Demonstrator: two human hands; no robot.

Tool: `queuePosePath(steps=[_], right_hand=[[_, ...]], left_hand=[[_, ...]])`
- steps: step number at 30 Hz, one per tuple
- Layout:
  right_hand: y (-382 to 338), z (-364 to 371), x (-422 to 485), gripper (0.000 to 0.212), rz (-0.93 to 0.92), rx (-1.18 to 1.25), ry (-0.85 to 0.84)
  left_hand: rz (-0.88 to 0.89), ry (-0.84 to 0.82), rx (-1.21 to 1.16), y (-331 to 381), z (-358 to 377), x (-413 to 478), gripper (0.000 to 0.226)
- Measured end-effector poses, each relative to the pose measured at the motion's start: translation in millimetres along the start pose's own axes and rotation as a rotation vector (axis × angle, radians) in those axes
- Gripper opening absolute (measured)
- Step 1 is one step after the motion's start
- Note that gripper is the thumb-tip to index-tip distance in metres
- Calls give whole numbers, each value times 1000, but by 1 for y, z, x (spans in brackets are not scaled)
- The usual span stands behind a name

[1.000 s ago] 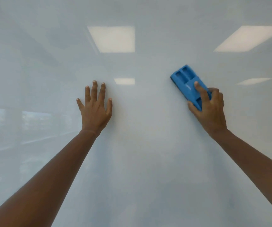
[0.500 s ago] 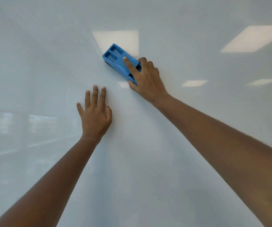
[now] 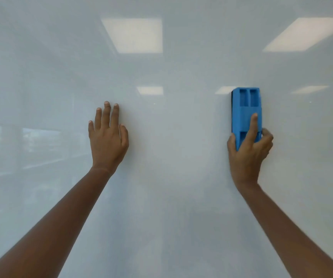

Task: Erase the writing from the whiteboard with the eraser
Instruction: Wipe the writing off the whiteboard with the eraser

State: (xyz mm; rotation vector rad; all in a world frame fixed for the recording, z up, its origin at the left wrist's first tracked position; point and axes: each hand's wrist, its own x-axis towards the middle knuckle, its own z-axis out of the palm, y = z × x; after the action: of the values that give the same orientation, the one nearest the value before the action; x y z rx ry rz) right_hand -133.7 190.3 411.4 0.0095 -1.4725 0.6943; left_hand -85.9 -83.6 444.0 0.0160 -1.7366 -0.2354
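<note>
A glossy whiteboard (image 3: 171,187) fills the whole view, and I see no writing on it. A blue plastic eraser (image 3: 245,109) stands upright against the board, right of centre. My right hand (image 3: 247,153) grips its lower end, with the index finger laid along its back. My left hand (image 3: 107,137) lies flat on the board at centre left, fingers apart and pointing up, holding nothing. The two hands are well apart at about the same height.
The board mirrors rectangular ceiling lights (image 3: 133,36) along the top and pale window shapes (image 3: 21,145) at the left. No edge or tray of the board shows.
My right hand swept the eraser left and up to above my left hand, then back right and down. The eraser turned from tilted to upright. My left hand stayed put.
</note>
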Motion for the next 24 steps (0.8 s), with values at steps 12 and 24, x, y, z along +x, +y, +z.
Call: queuePosePath(steps=[12, 24], right_hand=[[-1, -6, -138, 80, -991, 33, -357], [-10, -29, -125, 72, -381, 128, -321]], left_hand=[[-12, 10, -51, -2, 3, -35, 51], [-38, -71, -23, -5, 1, -69, 53]])
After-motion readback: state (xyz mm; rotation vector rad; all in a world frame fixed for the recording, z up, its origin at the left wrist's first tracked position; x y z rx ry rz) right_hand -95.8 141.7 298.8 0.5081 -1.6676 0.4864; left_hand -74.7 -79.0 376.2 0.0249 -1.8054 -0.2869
